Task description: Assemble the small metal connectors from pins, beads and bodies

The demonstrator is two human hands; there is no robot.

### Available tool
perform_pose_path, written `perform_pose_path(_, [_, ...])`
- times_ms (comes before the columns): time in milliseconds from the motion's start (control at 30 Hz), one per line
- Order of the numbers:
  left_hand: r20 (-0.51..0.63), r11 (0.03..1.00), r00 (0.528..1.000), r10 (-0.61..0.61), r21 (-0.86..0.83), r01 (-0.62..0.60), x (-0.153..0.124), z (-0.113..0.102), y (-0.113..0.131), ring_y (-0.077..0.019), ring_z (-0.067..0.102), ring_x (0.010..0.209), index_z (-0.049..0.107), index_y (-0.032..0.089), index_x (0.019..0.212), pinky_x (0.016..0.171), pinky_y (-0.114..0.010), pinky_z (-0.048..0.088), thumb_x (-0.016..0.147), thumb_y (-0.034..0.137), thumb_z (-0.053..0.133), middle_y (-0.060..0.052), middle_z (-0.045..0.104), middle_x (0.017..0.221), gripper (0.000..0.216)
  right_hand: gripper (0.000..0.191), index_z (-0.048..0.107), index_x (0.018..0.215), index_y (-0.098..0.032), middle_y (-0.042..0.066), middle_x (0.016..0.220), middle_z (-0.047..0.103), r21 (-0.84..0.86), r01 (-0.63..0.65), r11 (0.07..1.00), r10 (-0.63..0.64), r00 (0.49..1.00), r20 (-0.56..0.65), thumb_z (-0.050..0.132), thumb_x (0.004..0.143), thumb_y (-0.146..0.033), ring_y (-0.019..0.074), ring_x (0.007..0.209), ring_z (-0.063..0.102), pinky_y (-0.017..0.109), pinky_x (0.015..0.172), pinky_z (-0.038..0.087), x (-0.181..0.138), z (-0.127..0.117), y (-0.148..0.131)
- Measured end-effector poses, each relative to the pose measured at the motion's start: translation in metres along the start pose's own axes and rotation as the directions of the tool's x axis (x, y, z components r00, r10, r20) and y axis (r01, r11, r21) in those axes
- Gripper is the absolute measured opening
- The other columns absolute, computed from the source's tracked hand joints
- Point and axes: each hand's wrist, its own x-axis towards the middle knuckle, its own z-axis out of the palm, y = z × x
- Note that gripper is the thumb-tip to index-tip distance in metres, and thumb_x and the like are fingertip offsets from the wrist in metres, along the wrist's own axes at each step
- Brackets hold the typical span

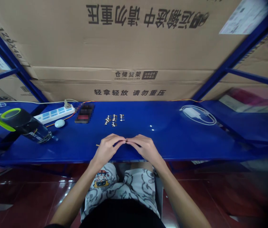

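Note:
My left hand (109, 147) and my right hand (143, 146) meet fingertip to fingertip above the front part of the blue table. Thumb and forefinger of each are pinched together; between them is a tiny dark thing, too small to name. A small gold-coloured piece (97, 145) shows just left of my left hand. Beyond the hands lie several small white-and-gold pieces (114, 117) in loose clusters. Two tiny white pieces (152, 129) rest on the table beyond my right hand.
On the left are a dark bottle (33, 128) with a green loop, a white power strip (55, 114), a white oval object (59, 123) and a dark phone-like object (84, 113). A coiled white cable (209, 120) lies at right. Large cardboard (134, 47) stands behind the blue table (183, 142).

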Motion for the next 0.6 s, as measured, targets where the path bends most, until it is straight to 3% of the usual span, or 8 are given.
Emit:
perform_pose_path(167, [0.031,0.998,0.999,-0.041,-0.036,0.042,0.0,-0.0002,-0.0009,-0.0175,0.071,0.089,0.075,0.023,0.099,0.083,-0.032,0.059,0.095,0.023,0.068,-0.002,0.077,0.095,0.008,0.017,0.079,0.102,-0.027,0.004,0.093,0.081,0.019,-0.008,1.0,0.008,1.0,0.017,0.063,0.098,-0.03,0.0222,0.079,0.075,0.04,0.078,0.057,-0.0008,0.0005,0.0011])
perform_pose_path(433, [-0.046,0.997,0.998,-0.034,-0.07,0.03,0.0007,-0.0004,0.0035,-0.0171,0.072,0.083,0.076,0.023,0.097,0.081,-0.031,0.06,0.093,0.028,0.071,-0.002,0.078,0.092,0.008,0.022,0.079,0.111,-0.031,0.002,0.103,0.08,0.178,-0.109,0.978,0.103,0.994,0.042,0.061,0.098,-0.028,0.0223,0.092,0.076,0.038,0.086,0.061,0.0022,-0.0052,0.0012])
perform_pose_path(600, [-0.055,0.997,0.998,-0.032,-0.072,0.028,0.0007,0.0002,0.0034,-0.0174,0.073,0.083,0.077,0.023,0.096,0.079,-0.032,0.061,0.092,0.029,0.072,-0.002,0.078,0.091,0.008,0.02,0.079,0.107,-0.031,0.002,0.104,0.08,0.178,-0.196,0.964,0.189,0.981,0.051,0.064,0.096,-0.031,0.0232,0.093,0.077,0.038,0.088,0.061,0.0032,-0.0062,-0.0009])
